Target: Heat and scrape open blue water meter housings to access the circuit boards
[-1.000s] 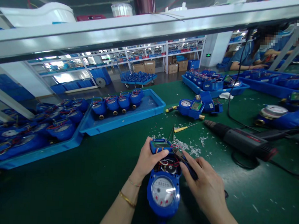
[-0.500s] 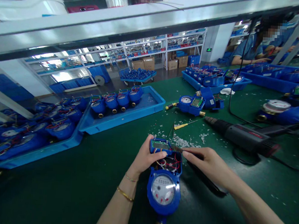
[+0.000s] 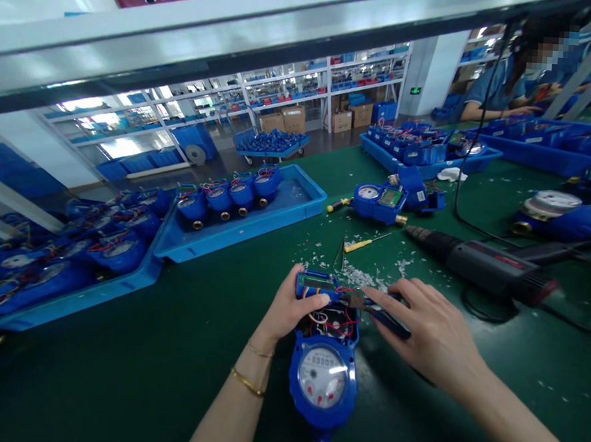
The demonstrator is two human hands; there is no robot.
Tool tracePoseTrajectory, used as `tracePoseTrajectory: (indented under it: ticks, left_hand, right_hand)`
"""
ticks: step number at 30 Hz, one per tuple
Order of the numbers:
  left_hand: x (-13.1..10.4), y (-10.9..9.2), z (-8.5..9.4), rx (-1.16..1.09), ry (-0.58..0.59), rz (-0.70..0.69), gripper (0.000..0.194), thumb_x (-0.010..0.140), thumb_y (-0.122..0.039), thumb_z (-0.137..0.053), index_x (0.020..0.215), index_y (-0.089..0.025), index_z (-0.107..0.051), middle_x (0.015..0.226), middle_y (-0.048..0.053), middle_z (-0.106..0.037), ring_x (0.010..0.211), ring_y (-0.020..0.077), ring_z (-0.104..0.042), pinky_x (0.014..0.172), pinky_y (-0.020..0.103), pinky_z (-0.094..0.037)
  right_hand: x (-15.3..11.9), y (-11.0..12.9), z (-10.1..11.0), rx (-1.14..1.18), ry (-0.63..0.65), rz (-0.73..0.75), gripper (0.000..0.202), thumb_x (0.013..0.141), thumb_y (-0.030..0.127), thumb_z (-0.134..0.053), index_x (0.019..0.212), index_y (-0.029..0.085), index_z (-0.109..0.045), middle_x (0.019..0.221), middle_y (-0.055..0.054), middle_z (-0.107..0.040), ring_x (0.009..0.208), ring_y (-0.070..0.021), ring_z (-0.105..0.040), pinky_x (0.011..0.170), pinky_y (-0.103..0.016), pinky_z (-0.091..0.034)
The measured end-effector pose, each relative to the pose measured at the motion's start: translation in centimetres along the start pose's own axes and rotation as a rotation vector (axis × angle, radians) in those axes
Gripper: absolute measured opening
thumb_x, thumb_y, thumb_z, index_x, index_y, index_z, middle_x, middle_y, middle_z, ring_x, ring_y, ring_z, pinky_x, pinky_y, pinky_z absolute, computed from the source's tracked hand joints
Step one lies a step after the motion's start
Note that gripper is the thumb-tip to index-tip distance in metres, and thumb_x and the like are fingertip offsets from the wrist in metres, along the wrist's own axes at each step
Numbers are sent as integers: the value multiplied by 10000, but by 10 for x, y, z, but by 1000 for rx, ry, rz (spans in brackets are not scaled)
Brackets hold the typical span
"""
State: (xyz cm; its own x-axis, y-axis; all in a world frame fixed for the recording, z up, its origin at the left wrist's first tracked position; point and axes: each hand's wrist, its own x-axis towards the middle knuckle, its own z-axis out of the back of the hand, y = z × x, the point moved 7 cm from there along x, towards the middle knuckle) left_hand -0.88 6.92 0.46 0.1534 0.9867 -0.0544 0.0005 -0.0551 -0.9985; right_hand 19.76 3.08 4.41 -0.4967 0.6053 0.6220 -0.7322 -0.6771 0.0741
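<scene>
A heat gun [image 3: 495, 268] lies on the table [image 3: 192, 348] — cartons [image 3: 294, 119] stand near white shelving [image 3: 329, 93].

Meter body [image 3: 321, 419] blue; dial [image 3: 322, 377] white, red marks [image 3: 319, 399]; wires [image 3: 353, 330] red and white; plier handles [image 3: 392, 321] dark blue; bench [image 3: 209, 322] green; screwdriver handle [image 3: 358, 246] yellow; tray [image 3: 245, 230] light blue.

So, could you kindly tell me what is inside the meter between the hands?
Inside the meter, red wires and a pale looped wire show. What they and the left hand cover cannot be seen.
</scene>
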Motion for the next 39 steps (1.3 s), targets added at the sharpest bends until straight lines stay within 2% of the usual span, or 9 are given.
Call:
tracePoseTrajectory:
  ticks: [4,12,16,21,28,39]
  left_hand:
    - [0,1,1,13,-6,3,465,693,-371,-832,984,-191,-517,913,19,-676,823,187,-650,767,308,-494]
    - [1,1,1,12,10,-11,487,690,-373,-839,998,-193,-508,927,13,-670,841,186,-648,787,308,-490]
    - [0,-3,-1,12,23,-25,454,702,-357,-827,987,-191,-515,926,6,-672,823,168,-635,781,294,-482]
    - [2,0,0,18,36,-24,473,711,-356,-833,1019,-186,-516,956,25,-675,875,191,-645,810,317,-489]
    - [3,4,1,34,42,-26,479,714,-364,-839,1018,-183,-516,952,29,-668,876,199,-644,812,329,-486]
    - [2,4,3,78,29,-21,500,703,-395,-840,1017,-180,-515,992,43,-680,899,218,-642,815,333,-476]
  right_hand:
    - [1,2,2,-92,-17,5,348,951,310,-540,1259,192,-649,932,-87,-583,812,-213,-530,706,-340,-433]
    - [8,-1,-1,-83,1,55,339,943,316,-557,1252,213,-655,950,-89,-591,843,-220,-528,720,-343,-413]
    - [14,0,2,-133,13,115,359,922,284,-573,1271,225,-631,954,-88,-587,846,-230,-517,710,-349,-388]
    - [21,4,7,-193,27,199,396,896,243,-601,1290,209,-600,988,-104,-593,875,-253,-514,730,-368,-392]
    - [25,5,7,-245,31,270,377,896,261,-602,1271,220,-601,972,-100,-604,858,-251,-508,740,-371,-381]
    - [25,7,10,-226,22,247,427,847,222,-695,1263,205,-597,955,-87,-596,851,-263,-532,750,-367,-373]
